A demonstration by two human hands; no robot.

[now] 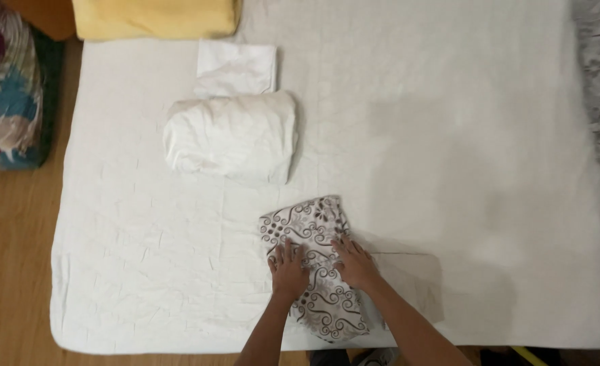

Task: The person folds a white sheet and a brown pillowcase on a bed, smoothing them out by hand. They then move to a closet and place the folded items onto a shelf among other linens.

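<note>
While we look down from above, our left hand (289, 269) and right hand (356, 263) both lie flat on a patterned cloth (313, 268), palms down. Our fingers (293, 252) are spread a little and press on the fabric; they grip nothing. The cloth is folded into a long strip, white with dark swirls, and it lies on the near part of the bed (449, 149), running from near the edge toward the middle. Our two hands sit side by side about halfway along it, close together but not touching.

Farther off and to the left lies a white bundle (232, 137), loosely folded, well apart from the patterned cloth. Just beyond it, touching its far side, sits a smaller white folded piece (237, 66). At the far left corner of the bed rests a yellow cloth (154, 17). On the wooden floor (12, 271) to the left stands a colourful cushion (5, 88).
</note>
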